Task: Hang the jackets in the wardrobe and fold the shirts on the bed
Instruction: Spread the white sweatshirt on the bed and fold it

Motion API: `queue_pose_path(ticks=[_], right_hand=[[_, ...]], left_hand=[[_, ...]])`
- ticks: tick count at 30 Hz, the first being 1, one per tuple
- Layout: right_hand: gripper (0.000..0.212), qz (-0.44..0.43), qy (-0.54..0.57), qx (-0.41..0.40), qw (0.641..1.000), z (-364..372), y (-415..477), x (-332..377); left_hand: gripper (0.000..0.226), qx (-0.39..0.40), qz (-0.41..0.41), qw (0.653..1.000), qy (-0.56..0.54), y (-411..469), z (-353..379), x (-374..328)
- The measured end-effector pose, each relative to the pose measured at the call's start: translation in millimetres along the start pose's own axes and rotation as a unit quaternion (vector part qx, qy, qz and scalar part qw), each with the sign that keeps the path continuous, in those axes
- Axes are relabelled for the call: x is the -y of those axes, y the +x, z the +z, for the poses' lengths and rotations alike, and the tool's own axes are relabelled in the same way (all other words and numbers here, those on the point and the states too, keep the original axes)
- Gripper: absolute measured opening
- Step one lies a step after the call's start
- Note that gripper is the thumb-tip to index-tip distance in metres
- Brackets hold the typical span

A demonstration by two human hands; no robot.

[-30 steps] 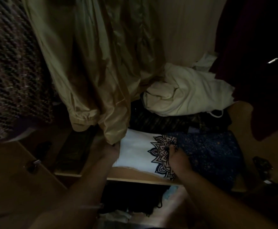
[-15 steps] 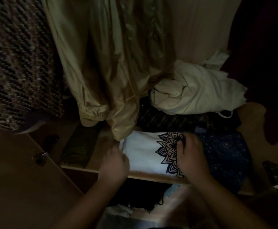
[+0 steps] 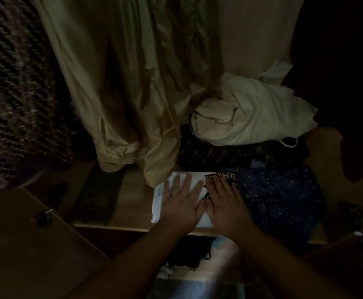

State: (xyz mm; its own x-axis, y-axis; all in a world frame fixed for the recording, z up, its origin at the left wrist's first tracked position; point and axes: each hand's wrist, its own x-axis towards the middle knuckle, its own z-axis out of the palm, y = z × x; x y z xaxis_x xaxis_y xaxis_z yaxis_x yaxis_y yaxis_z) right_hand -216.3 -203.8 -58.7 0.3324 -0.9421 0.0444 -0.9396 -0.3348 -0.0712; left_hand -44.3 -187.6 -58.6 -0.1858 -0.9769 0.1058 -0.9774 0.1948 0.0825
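Folded white shirt [image 3: 161,198] with black mandala print, lying flat at the wooden shelf's [image 3: 133,214] front edge, shiny beige jacket [image 3: 133,93] hanging over its back left corner, dark tweed jacket [image 3: 14,93] hanging far left

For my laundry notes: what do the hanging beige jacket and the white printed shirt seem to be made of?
Beige jacket: probably thin nylon or polyester, glossy; light shines along its sharp creases. White shirt: likely matte cotton knit; it looks soft, dull, with a dark print.
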Motion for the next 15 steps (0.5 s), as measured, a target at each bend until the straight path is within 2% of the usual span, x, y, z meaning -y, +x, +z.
queue_pose_path(ticks=[5, 10, 15], right_hand=[[0.066, 0.025, 0.024, -0.011, 0.999, -3, -3, 5], [0.053, 0.032, 0.045, -0.064, 0.996, -16, -11, 14], [0.058, 0.108, 0.05, -0.067, 0.991, -42, -61, 20]], left_hand=[[0.058, -0.025, 0.042, 0.999, -0.003, 7, 3, 6], [0.066, -0.002, 0.049, 0.999, -0.003, 12, 2, 9], [0.067, 0.017, 0.062, 0.998, -0.014, 0, -21, 2]])
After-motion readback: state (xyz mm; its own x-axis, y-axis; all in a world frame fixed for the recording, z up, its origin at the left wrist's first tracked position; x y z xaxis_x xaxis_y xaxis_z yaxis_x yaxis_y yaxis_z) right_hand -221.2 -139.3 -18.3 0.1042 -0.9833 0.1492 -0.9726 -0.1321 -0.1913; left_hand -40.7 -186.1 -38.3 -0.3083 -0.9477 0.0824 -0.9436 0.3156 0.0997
